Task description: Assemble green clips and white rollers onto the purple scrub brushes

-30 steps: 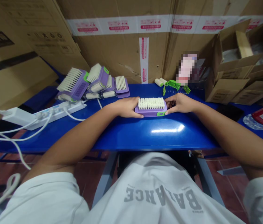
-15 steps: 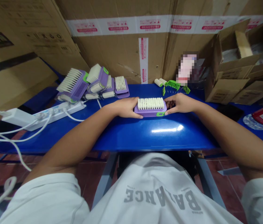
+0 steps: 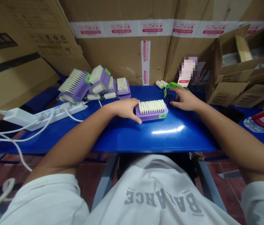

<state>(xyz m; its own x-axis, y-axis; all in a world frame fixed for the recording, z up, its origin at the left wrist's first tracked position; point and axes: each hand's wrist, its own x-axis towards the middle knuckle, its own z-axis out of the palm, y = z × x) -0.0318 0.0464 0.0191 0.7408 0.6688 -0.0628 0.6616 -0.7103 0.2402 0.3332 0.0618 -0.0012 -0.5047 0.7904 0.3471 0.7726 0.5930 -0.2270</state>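
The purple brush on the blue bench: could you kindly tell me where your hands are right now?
Left hand against purple brush's left end. Right hand off it, at green plastic clips. Brush bristles up on blue bench.

A single head-worn camera sits above the person's chest, facing forward and down. The frame spans from the white printed T-shirt [image 3: 160, 193] at close range, across the glossy blue table [image 3: 113, 140], to the tan cardboard cartons [image 3: 122, 56] beyond. The left hand [image 3: 122, 110] and right hand [image 3: 184, 99] appear mid-frame.
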